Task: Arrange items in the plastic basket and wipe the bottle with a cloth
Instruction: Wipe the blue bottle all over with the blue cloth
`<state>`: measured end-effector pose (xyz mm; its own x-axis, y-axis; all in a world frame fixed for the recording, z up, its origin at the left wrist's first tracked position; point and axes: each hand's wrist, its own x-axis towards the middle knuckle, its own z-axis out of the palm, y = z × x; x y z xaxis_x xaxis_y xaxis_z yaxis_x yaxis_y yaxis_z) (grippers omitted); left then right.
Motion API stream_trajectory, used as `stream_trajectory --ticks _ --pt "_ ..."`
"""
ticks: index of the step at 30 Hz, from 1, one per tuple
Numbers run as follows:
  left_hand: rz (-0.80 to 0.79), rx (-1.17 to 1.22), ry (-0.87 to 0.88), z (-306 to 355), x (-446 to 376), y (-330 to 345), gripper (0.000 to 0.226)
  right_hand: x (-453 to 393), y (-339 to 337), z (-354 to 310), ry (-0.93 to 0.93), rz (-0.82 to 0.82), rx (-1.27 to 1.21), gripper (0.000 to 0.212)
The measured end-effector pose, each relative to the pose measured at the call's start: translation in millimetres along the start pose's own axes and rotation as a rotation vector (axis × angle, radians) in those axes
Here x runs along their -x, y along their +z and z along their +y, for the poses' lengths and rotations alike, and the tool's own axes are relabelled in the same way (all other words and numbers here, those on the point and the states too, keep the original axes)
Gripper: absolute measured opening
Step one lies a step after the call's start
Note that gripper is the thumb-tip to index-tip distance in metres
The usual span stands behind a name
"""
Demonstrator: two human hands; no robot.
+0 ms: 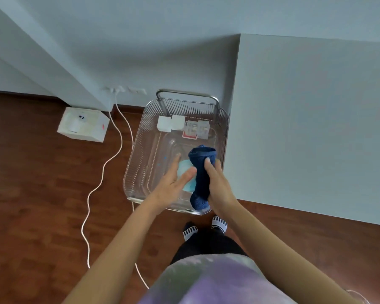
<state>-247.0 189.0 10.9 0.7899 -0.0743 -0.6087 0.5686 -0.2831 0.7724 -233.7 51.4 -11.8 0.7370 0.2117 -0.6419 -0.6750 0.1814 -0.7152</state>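
Right hand (217,178) grips a dark blue cloth (201,178), wrapped around a pale blue bottle (184,172); only a bit of the bottle shows left of the cloth. Left hand (173,181) has fingers straight, flat against the bottle's left side. Both held over the near end of the clear plastic basket (138,154). Small white boxes (170,123) and clear packets (195,129) sit along the basket's far wall. White cable (101,172) runs across the wood floor (42,183), white box (83,123) by the wall.
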Motion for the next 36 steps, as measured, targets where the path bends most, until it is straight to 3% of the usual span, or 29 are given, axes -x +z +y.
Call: stream_trajectory --ticks 5,10,16,21,23,25,29,33,36 --pt "0.144 0.123 -0.048 -6 -1 6 0.112 -19 5 -8 -0.122 -0.109 0.196 0.024" --pt "0.227 0.163 -0.073 -7 -5 5 0.124 -28 4 -11 -0.165 -0.026 0.320 0.022" --pt "0.219 0.133 -0.103 -10 -12 -3 0.125 -36 13 -17 -0.227 0.132 0.435 0.030" --pt "0.257 0.090 -0.175 -12 -9 -5 0.137 -44 -1 -26 0.014 0.231 0.417 0.034" --pt "0.269 0.018 -0.264 -8 -7 -7 0.142 -44 -10 -38 0.108 0.189 0.315 0.027" --pt "0.271 0.019 -0.294 -9 -6 -6 0.142 -45 -12 -51 0.121 0.034 0.325 0.023" --pt "0.317 0.074 -0.232 -12 -7 -4 0.147 -52 14 -76 0.181 -0.334 0.697 0.033" --pt "0.371 0.150 -0.183 -18 -2 -1 0.143 -62 36 -84 0.272 -0.382 0.974 0.041" --pt "0.399 0.159 -0.164 -19 -1 1 0.142 -64 34 -81 0.130 -0.381 1.076 0.040"
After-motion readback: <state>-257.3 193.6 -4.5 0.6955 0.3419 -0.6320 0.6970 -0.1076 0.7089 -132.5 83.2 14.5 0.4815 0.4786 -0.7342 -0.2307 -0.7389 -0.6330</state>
